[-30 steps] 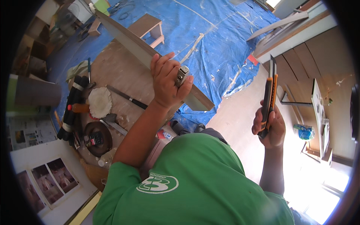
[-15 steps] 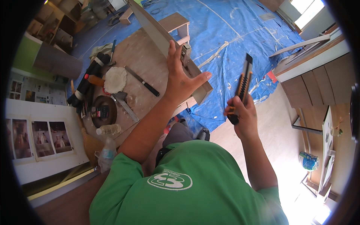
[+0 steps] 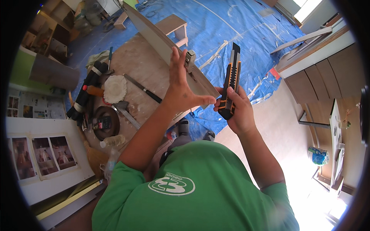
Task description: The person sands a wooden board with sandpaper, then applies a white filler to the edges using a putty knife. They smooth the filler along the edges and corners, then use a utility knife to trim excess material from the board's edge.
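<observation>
My right hand [image 3: 243, 113] grips a black-and-orange utility knife [image 3: 231, 82] with its dark blade out, pointing up and away. Beside the knife, a long board [image 3: 152, 36] stands on its edge over the worktable [image 3: 138, 63]. My left hand [image 3: 181, 92] is spread against the board's near end, fingers toward its top edge and thumb stretched toward its corner. Just right of those fingertips, a metal hinge [image 3: 190, 61] sits on the board. A second knife with a black handle [image 3: 153, 96] lies on the table left of my left hand.
Left on the table are a round whitish slab [image 3: 115, 89], an orange bottle [image 3: 93, 91], black rolls [image 3: 85, 92], a hammer [image 3: 110, 61], a brown dish [image 3: 114, 122] and a scraper [image 3: 128, 117]. Blue sheeting [image 3: 216, 23] covers the far floor, with a small wooden stool [image 3: 172, 25] on it.
My right hand has brought the utility knife left and closer to the board, turning it more upright. My left hand stays spread at the board's end.
</observation>
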Available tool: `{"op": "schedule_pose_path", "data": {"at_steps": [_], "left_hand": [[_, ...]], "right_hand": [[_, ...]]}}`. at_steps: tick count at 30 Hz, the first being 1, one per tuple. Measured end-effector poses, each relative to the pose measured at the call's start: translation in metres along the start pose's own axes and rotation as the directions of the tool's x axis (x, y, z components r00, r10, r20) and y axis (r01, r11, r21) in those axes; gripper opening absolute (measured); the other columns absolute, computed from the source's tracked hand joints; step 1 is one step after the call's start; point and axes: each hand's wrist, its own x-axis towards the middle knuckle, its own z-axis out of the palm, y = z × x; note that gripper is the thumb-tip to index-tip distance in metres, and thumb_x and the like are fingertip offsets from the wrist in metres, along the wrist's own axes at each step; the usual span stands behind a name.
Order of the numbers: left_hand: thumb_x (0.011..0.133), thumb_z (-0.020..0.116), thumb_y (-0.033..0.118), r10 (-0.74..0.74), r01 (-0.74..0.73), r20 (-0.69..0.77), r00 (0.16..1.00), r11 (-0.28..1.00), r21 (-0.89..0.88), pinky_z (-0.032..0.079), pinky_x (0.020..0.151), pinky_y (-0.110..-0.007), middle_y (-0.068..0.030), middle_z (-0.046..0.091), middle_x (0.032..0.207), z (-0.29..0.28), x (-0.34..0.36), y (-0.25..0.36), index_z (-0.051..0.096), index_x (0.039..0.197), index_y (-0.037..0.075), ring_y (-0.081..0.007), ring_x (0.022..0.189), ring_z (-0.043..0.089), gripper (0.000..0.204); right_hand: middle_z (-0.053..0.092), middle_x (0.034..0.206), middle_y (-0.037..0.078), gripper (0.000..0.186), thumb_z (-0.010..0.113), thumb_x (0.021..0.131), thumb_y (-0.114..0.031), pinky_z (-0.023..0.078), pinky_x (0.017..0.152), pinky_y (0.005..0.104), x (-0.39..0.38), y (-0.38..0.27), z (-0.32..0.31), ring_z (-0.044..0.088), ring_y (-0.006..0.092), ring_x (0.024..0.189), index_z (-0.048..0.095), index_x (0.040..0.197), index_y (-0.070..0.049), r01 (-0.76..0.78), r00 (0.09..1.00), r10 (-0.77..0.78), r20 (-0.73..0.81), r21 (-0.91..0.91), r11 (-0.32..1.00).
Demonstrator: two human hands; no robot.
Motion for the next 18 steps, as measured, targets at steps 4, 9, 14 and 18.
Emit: {"op": "schedule_pose_path", "data": {"at_steps": [4,9,14,18], "left_hand": [[0.064,0.093,0.066,0.051,-0.055,0.050,0.997,0.995,0.086,0.018,0.125,-0.059,-0.0343,0.002,0.169,-0.010,0.000,0.003,0.000,0.166,-0.003,-0.0488,0.159,0.006,0.155],[0.078,0.090,0.048,-0.073,0.073,-0.109,0.991,0.997,0.004,0.024,0.121,-0.063,-0.0216,0.038,0.159,-0.010,0.006,0.006,0.042,0.149,-0.002,-0.0504,0.154,0.022,0.100],[0.077,0.091,0.040,0.080,-0.058,-0.108,0.991,0.980,0.190,0.033,0.117,-0.059,-0.0145,0.056,0.132,-0.012,0.026,0.004,0.063,0.124,-0.002,-0.0456,0.143,0.039,0.069],[0.076,0.091,0.040,0.084,-0.074,-0.133,0.988,0.994,0.082,0.035,0.117,-0.056,-0.0122,0.055,0.120,-0.007,0.031,0.000,0.068,0.115,0.001,-0.0422,0.134,0.046,0.059]], "right_hand": [[0.068,0.122,0.022,0.029,0.047,0.111,-0.024,0.060,0.071,0.0399,-0.003,-0.006,0.006,0.070,0.0260,0.078,0.051,0.129,-0.002,-0.009,1.000,0.009,-0.015,0.030,1.000],[0.066,0.126,0.025,0.032,0.048,0.109,-0.021,0.062,0.075,0.0417,-0.011,-0.010,-0.008,0.073,0.0285,0.082,0.050,0.133,0.000,-0.028,0.999,0.026,0.024,0.103,0.994],[0.070,0.113,0.026,0.038,0.054,0.101,-0.007,0.064,0.077,0.0394,-0.032,-0.021,-0.023,0.076,0.0308,0.087,0.047,0.137,0.001,-0.026,1.000,0.026,0.001,-0.041,0.999],[0.072,0.093,0.020,0.037,0.056,0.100,-0.007,0.061,0.071,0.0367,-0.041,-0.031,-0.036,0.075,0.0281,0.077,0.047,0.136,0.001,-0.056,0.988,0.067,0.139,-0.079,0.995]]}}
